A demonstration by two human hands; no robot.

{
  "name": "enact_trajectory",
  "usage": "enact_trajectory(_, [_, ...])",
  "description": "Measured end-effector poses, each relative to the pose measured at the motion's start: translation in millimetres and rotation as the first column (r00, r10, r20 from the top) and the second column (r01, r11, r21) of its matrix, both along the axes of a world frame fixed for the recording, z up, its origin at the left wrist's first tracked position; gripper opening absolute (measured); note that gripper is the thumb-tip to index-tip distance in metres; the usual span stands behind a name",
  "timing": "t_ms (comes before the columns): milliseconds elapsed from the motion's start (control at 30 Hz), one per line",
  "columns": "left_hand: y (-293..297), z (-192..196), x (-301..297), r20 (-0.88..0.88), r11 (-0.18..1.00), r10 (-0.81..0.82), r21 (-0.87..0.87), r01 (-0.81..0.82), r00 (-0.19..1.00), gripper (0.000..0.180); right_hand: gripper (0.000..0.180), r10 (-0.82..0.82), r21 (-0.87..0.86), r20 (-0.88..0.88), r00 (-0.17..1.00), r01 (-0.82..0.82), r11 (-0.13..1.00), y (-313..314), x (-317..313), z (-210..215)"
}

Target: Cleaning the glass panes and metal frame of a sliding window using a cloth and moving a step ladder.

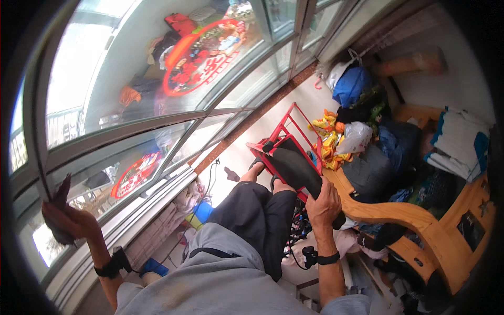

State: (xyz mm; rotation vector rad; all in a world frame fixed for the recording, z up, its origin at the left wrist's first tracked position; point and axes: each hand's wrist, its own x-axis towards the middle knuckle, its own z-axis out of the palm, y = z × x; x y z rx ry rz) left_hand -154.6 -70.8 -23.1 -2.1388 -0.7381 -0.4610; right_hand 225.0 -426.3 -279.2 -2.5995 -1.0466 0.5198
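My left hand (76, 221) is closed round a dark cloth (59, 231) beside the grey upright of the window frame (37, 157). Part of the cloth sticks out above and below my fingers. On the right, my right hand (324, 203) grips the edge of a long black padded piece (296, 168). This pad lies along a red metal frame (286, 118) that looks like a folding chair. My feet stand close to the red frame, partly hidden by it. Each wrist carries a black strap with a small device.
Large glass panes (157, 68) with red round decorations rise on the left. A wooden bed frame (388, 212) heaped with bags and clothes stands on the right. Yellow packets (331, 139) lie beside the red frame. A thin cable (212, 176) runs by the window sill.
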Motion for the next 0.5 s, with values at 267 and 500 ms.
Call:
enact_trajectory(267, [1, 2, 9, -0.002, 0.938, 0.094, 0.336, -0.088, 0.996, 0.036, 0.059, -0.020, -0.020, 0.048, 0.999, 0.021, 1.000, -6, -8, -3])
enact_trajectory(500, [10, -2, -12, 0.010, 0.952, 0.054, 0.302, -0.055, 0.998, 0.035, 0.054, -0.010, 0.032, 0.132, 0.991, 0.006, 0.999, -3, -11, -7])
